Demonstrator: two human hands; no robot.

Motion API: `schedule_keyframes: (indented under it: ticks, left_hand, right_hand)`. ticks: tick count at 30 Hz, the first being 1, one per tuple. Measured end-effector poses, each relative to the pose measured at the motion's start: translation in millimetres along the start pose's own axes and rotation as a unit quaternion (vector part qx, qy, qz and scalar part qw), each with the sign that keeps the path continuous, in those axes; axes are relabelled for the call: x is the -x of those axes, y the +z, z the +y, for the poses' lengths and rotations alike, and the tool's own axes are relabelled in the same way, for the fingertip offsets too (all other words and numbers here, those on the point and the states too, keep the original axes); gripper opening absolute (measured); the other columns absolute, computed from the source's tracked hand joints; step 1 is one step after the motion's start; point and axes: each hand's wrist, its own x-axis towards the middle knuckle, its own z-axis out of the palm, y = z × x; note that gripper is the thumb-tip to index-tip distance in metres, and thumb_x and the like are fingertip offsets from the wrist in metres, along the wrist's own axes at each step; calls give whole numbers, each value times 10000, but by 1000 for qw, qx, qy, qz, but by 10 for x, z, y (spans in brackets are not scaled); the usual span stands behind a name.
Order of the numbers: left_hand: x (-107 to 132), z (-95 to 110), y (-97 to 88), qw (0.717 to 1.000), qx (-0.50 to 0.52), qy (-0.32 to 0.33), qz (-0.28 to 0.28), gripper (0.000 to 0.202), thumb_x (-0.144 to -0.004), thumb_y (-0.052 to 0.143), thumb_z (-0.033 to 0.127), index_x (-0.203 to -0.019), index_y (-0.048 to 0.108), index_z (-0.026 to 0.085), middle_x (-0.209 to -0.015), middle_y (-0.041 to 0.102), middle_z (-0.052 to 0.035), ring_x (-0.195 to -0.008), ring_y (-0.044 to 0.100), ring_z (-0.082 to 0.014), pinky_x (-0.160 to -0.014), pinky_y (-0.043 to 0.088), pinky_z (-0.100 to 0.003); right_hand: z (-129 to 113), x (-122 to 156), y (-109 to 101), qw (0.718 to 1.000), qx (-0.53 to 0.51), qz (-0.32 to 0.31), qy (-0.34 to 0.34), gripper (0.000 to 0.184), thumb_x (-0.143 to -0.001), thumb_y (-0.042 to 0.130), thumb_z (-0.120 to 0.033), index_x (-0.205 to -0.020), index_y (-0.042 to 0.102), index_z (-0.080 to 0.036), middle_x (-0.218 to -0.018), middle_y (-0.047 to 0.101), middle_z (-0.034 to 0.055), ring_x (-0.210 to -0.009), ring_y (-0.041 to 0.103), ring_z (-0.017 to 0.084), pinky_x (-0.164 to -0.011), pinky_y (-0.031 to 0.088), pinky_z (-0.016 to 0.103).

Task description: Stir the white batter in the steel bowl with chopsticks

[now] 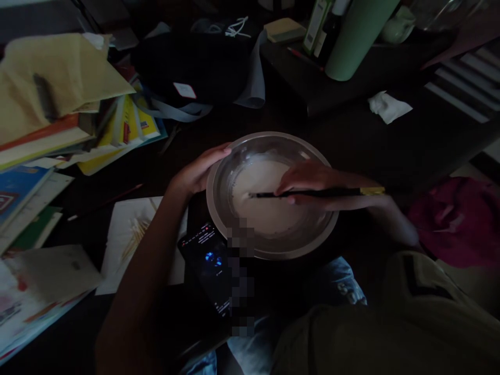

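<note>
A wide metal bowl point(221, 194) stands on the dark table in front of me, with a pale, milky liquid point(265, 174) in it. My left hand point(199, 169) grips the bowl's left side, its fingertips at the rim and part of it hidden behind the wall. Over the bowl, my right hand point(307, 179) is closed around a slim black chopstick point(344, 192) with a gold end. Its tip dips into the liquid left of the middle. Whether it is one chopstick or a pair pressed together I cannot tell.
A lit phone point(205, 260) lies close to the bowl's lower left. Cotton swabs point(136, 234) rest on white paper beyond my left forearm. Books and papers point(125, 125) are piled at left, a black bag point(203, 67) behind. A green cylinder point(359, 39) and crumpled tissue point(388, 107) are at right.
</note>
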Motion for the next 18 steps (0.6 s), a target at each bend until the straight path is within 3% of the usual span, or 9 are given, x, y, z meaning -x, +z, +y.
schedule_keyframes:
  ticks: [4, 6, 9, 12, 14, 18]
  left_hand:
    - [0, -13, -17, 1000, -5, -3, -3, 440, -842, 633, 449, -1257, 633, 305, -1094, 740, 77, -1159, 591, -220, -937, 482, -295]
    - [0, -14, -19, 1000, 1, 0, 1, 440, -833, 641, 452, -1244, 646, 295, -1095, 741, 60, -1128, 610, -215, -912, 494, -289]
    - [-10, -16, -20, 1000, 1, 6, 14, 427, -802, 676, 429, -1189, 686, 248, -1087, 743, 3, -1042, 651, -204, -851, 516, -276]
    - [-26, -26, -30, 1000, 2, 7, 17, 420, -791, 695, 396, -1174, 695, 223, -1063, 745, -16, -991, 665, -189, -826, 514, -261]
    - [-30, -37, -41, 1000, 3, 4, 18, 418, -812, 675, 403, -1197, 681, 241, -1062, 746, 8, -1032, 650, -193, -866, 502, -266]
    - [-20, -42, -48, 1000, 0, 3, 5, 418, -837, 645, 430, -1232, 656, 293, -1077, 741, 64, -1122, 610, -225, -942, 482, -306]
  right_hand:
    - [50, 121, -120, 989, 54, 88, 104, 307, -991, 456, -405, -1119, 647, -202, -1127, 675, 64, -1096, 598, 217, -1001, 414, 412]
    - [70, 218, -241, 990, 42, 90, 105, 278, -981, 475, -392, -1068, 659, -202, -1084, 679, 62, -1036, 613, 205, -942, 438, 389]
    - [64, 268, -332, 998, -16, 37, 52, 246, -979, 492, -356, -1015, 670, -190, -1024, 692, 63, -998, 623, 178, -874, 468, 329]
    - [25, 168, -246, 997, -69, -39, -18, 239, -990, 487, -326, -1057, 664, -181, -1055, 688, 50, -1053, 611, 155, -918, 463, 304]
    - [1, 74, -137, 996, -71, -52, -22, 269, -996, 477, -351, -1126, 646, -187, -1106, 677, 43, -1099, 598, 160, -978, 440, 329]
    - [17, 44, -42, 996, -19, 29, 77, 299, -993, 461, -410, -1163, 627, -229, -1162, 656, 37, -1134, 582, 193, -1036, 402, 385]
